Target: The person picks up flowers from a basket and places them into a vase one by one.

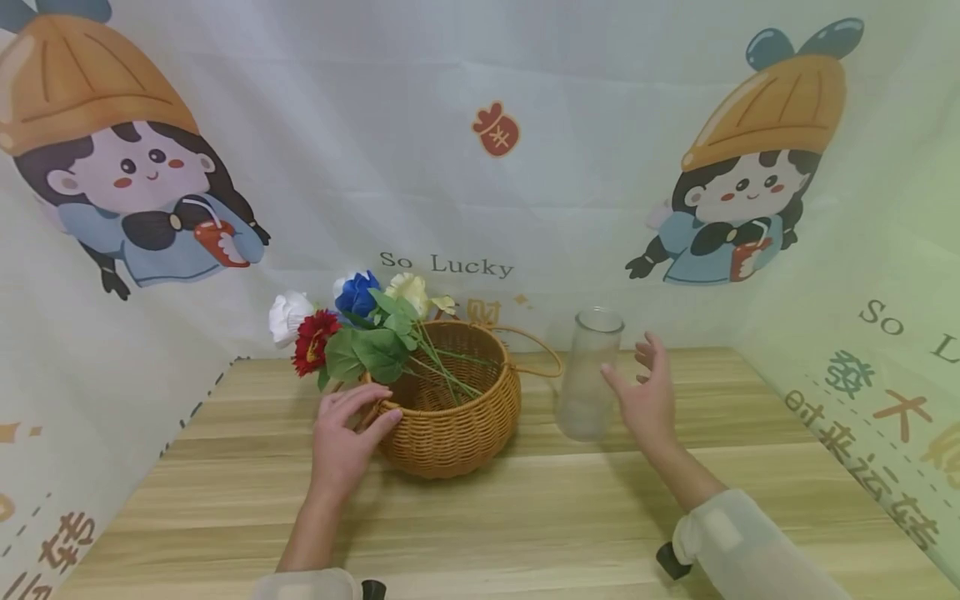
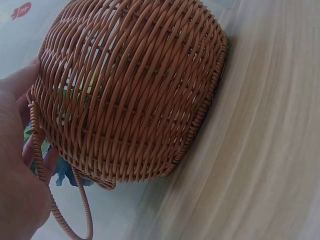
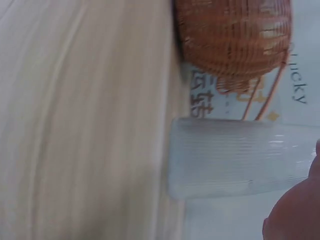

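A brown wicker basket [image 1: 450, 442] stands upright on the table, its looped handle lowered over its sides. My left hand [image 1: 345, 429] holds the basket's left rim between fingers and thumb; in the left wrist view, part of the handle [image 2: 37, 145] crosses in front of the fingers. Artificial flowers lean out over the basket's left side: a white one [image 1: 288, 318], a red one [image 1: 315, 342], a blue one [image 1: 357, 293] and a pale yellow one [image 1: 407, 293]. Beside the frosted ribbed vase [image 1: 588, 392], my right hand [image 1: 651, 404] has its fingers spread and holds nothing.
The wood-grain table [image 1: 525, 525] reaches back to a printed cloth [image 1: 420, 150] that hangs behind and along both sides. Between basket and vase, the far handle loop [image 1: 536, 333] sticks out to the right.
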`<state>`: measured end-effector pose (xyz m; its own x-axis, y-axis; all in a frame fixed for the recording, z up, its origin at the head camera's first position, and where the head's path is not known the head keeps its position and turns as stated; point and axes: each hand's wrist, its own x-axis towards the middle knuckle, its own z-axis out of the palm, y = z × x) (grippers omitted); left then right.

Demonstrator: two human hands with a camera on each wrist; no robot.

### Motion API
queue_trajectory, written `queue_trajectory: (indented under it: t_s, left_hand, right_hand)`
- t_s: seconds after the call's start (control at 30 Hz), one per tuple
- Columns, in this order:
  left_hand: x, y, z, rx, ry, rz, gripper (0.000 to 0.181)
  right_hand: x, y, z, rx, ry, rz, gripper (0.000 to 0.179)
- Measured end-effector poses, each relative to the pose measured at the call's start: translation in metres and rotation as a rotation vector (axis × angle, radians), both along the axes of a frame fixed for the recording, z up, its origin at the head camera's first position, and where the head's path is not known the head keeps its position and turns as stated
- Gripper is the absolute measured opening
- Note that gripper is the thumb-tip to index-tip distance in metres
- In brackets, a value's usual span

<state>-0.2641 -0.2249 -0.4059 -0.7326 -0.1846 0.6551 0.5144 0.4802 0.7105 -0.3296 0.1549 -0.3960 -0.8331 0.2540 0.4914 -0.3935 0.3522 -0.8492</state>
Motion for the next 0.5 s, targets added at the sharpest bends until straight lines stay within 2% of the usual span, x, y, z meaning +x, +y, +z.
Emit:
queue_trajectory:
  t_s: [0.2, 0.4, 0.5]
  left_hand:
    - [-0.001, 0.000, -0.001, -0.002, 0.004, 0.004, 0.030]
    - [-0.002, -0.001, -0.001, -0.012, 0.026, 0.007, 0.030]
    - [-0.002, -0.001, -0.001, -0.010, 0.026, 0.008, 0.030]
  right_hand:
    - [0.011, -0.003, 0.019, -0.089, 0.075, 0.020, 0.072]
    - [0.038, -0.020, 0.049, -0.123, 0.118, 0.040, 0.067]
    - [0.047, -0.027, 0.059, -0.142, 0.155, 0.054, 0.064]
